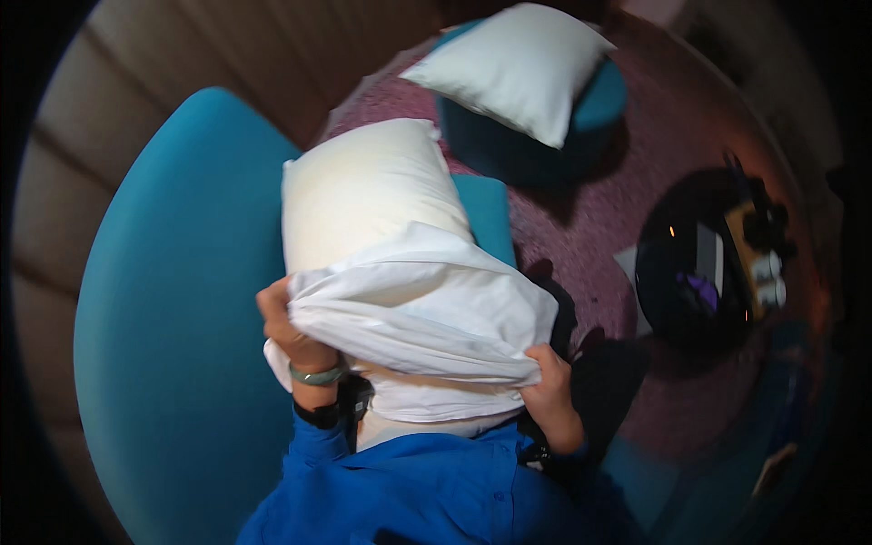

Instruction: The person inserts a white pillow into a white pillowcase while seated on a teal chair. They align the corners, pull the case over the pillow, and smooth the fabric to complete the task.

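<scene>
A white pillowcase lies bunched in folds over my lap, partly drawn over the near end of a cream-white pillow. The pillow's far half shows uncovered and leans away from me on the teal seat. My left hand, with a bracelet and a dark band at the wrist, is closed on the pillowcase's left edge. At the right edge, my right hand pinches the cloth between thumb and fingers. Folds hide the near end of the pillow and some fingertips.
A teal backrest curves along my left. Ahead, another white pillow rests on a round teal ottoman. To the right stands a dark round table holding a purple item, a wooden tray and white cups.
</scene>
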{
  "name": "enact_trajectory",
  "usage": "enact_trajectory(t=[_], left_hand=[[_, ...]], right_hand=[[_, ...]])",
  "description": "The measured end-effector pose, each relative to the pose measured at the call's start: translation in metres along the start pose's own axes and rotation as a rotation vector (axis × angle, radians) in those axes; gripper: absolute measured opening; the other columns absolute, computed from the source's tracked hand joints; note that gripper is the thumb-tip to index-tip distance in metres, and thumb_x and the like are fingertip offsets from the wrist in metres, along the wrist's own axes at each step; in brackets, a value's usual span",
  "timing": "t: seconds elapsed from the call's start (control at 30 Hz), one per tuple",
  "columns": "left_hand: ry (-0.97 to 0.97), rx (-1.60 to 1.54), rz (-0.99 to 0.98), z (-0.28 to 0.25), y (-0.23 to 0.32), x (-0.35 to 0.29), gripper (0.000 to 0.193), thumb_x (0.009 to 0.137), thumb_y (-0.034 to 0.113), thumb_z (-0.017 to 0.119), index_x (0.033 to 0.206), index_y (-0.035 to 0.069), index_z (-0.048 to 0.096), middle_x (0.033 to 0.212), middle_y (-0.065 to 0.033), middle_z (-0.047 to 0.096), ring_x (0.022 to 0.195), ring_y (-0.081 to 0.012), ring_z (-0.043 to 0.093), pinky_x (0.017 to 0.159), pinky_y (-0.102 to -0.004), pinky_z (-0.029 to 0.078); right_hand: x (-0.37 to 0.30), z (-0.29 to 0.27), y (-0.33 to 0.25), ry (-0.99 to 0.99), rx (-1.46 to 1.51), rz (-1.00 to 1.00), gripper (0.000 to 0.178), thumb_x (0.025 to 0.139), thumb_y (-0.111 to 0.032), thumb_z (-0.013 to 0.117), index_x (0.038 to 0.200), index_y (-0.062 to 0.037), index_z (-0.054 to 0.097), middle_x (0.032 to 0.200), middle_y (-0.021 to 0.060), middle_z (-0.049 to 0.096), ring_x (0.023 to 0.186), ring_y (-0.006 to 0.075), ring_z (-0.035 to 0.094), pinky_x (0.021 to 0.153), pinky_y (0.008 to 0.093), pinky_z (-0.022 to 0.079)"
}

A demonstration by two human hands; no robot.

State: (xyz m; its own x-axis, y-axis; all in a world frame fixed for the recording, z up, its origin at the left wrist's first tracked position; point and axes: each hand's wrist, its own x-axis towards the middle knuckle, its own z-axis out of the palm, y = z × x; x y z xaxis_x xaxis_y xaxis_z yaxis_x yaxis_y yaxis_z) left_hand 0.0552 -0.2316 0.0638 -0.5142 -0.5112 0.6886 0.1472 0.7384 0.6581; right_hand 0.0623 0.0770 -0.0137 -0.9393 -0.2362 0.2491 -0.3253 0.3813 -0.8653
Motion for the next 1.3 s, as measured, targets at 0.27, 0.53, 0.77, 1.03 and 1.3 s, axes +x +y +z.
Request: enact_trajectory(t=[0.27,0.53,0.77,1.03,1.3], left_hand=[[-0.155,-0.196,-0.034,-0.005,-0.003,0.005,0.017,0.089,0.005,0.061,0.088,0.004,0.044,0.075,0.0006,0.042,0.069,-0.0103,0.042,0.064,-0.0247,0.040],[-0.964,0.044,0.142,0.010,0.052,-0.003,0.017,0.070,-0.002,0.069,0.085,0.002,0.064,0.107,-0.0171,0.065,0.094,-0.0295,0.064,0.077,-0.0339,0.051],[-1.159,0.015,0.680,0.064,0.085,-0.029,0.011,0.073,0.006,0.062,0.082,0.002,0.058,0.117,-0.0146,0.063,0.122,-0.0384,0.052,0.101,-0.0460,0.038],[-1.105,-0.194,0.452,0.060,0.080,-0.032,0.017,0.071,0.014,0.068,0.081,0.006,0.056,0.082,-0.0106,0.060,0.081,-0.0319,0.058,0.074,-0.0401,0.044],[-1.404,-0.376,0.406,0.059,0.096,-0.039,0.018,0.074,0.013,0.071,0.086,0.006,0.059,0.083,-0.0101,0.064,0.074,-0.0311,0.061,0.067,-0.0372,0.046]], right_hand=[[0.013,-0.004,0.004,0.210,-0.061,-0.035,0.028,0.066,0.009,0.062,0.090,-0.0021,0.053,0.084,0.0172,0.056,0.078,0.0396,0.059,0.068,0.0428,0.049],[0.024,-0.014,0.008,0.340,0.163,-0.105,0.029,0.076,-0.009,0.072,0.095,-0.0019,0.052,0.086,0.0156,0.056,0.076,0.0337,0.060,0.068,0.0377,0.049],[0.030,0.000,-0.020,0.223,0.120,-0.258,0.031,0.087,-0.032,0.064,0.096,-0.0040,0.056,0.088,0.0145,0.057,0.080,0.0359,0.063,0.069,0.0417,0.051],[0.030,-0.001,0.014,0.224,-0.103,-0.085,0.022,0.081,-0.012,0.063,0.101,-0.0091,0.056,0.098,0.0108,0.056,0.088,0.0348,0.065,0.074,0.0422,0.053],[0.049,-0.009,0.018,0.462,0.181,-0.029,0.033,0.081,-0.020,0.074,0.104,-0.0047,0.056,0.089,0.0108,0.063,0.074,0.0233,0.065,0.067,0.0338,0.053]])
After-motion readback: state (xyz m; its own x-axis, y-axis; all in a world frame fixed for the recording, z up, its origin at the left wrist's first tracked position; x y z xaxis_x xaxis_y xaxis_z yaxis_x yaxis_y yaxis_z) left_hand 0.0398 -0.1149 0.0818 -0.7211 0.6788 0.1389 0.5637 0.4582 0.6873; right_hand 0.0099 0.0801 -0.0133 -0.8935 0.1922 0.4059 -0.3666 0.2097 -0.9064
